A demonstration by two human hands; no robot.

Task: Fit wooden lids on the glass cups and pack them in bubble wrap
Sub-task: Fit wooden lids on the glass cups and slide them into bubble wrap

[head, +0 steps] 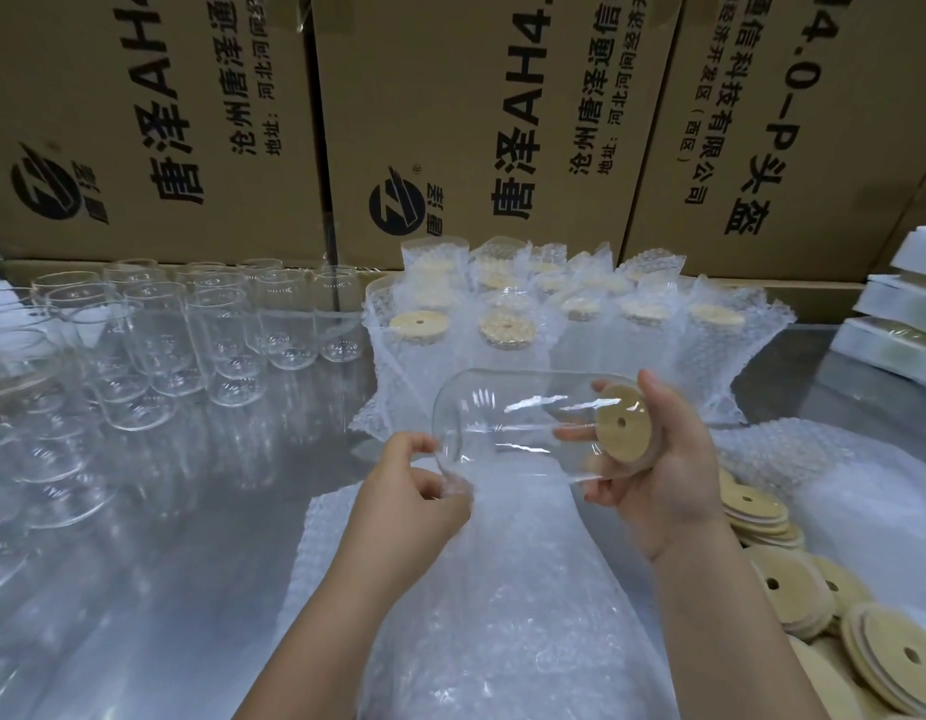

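Observation:
My right hand (663,475) grips a clear glass cup (507,423) lying sideways in the air, with a round wooden lid (623,426) fitted on its mouth at the right end. The cup's base points left, at the mouth of a bubble wrap bag (492,589). My left hand (414,491) pinches the bag's upper edge just below the cup's base. The bag hangs down toward me over the table.
Several bare glass cups (190,345) stand at the left on the metal table (190,537). Wrapped, lidded cups (554,314) stand behind my hands. Loose wooden lids (814,605) pile at the lower right beside more bubble wrap (824,475). Cardboard boxes (450,122) wall the back.

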